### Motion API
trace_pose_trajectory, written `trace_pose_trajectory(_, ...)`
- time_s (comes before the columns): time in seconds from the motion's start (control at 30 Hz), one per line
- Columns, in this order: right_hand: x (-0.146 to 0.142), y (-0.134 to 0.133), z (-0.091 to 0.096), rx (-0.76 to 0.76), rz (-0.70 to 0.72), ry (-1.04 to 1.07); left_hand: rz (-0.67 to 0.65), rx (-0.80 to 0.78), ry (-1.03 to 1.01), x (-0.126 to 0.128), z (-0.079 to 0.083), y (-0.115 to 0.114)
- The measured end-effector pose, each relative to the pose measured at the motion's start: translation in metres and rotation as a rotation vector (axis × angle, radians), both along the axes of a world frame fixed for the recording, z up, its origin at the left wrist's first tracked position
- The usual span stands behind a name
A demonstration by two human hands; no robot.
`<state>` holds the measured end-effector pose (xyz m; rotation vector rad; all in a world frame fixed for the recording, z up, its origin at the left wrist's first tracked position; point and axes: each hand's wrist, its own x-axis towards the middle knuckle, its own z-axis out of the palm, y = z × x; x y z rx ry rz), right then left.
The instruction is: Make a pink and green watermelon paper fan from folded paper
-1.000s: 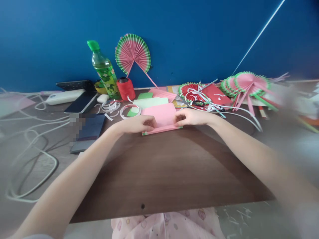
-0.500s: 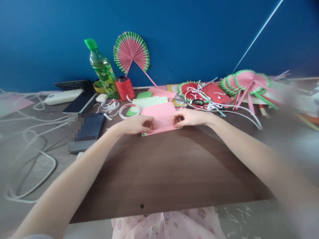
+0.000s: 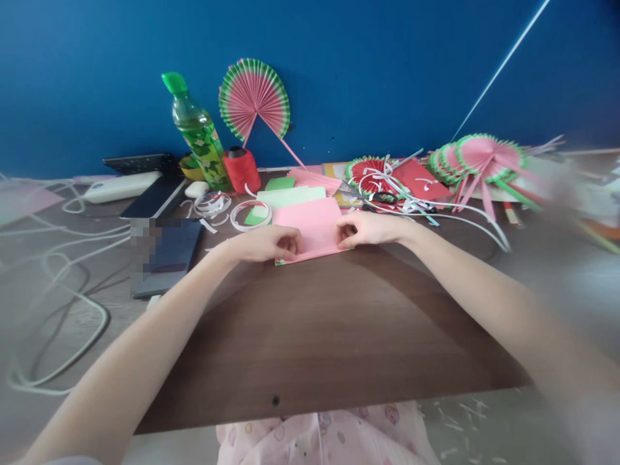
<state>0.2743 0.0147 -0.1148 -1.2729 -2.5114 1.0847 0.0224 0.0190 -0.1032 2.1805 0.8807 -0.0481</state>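
A sheet of pink paper (image 3: 314, 223) lies on the table, its near edge folded into a narrow strip with bits of green at both ends. My left hand (image 3: 271, 244) pinches the left end of that folded edge, fingers curled. At the right end, my right hand (image 3: 361, 230) grips the same edge between thumb and fingers. Pale green paper (image 3: 293, 196) and darker green paper (image 3: 279, 184) lie just behind the pink sheet. A roll of white tape (image 3: 250, 216) rests close to my left hand.
A green-capped bottle (image 3: 198, 139) and a red spool of thread (image 3: 241, 170) stand at the back left. One pleated paper fan (image 3: 254, 97) leans on the blue wall; several more fans (image 3: 489, 158) lie at right. Scissors (image 3: 382, 198), paper scraps, a tablet (image 3: 169, 258) and white cables (image 3: 92, 310) surround the work.
Both hands hold the same spots on the pink paper's near edge. The view has shifted very slightly; nothing else visibly differs.
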Motion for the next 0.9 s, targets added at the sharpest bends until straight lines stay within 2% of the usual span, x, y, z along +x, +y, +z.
trace_pose_trajectory(0.33, -0.003, -0.002, 0.001, 0.016, 0.029, -0.009, -0.016, 0.009, -0.031, 0.001, 0.001, -0.002)
trace_pose_trajectory(0.57, -0.003, -0.003, -0.002, 0.277, 0.195, 0.006, -0.079, 0.09, 0.016, 0.0, 0.001, -0.001)
trace_pose_trajectory(0.9, 0.002, 0.004, -0.012, 0.225, 0.288, 0.028, -0.091, 0.074, 0.004, -0.001, 0.001, 0.002)
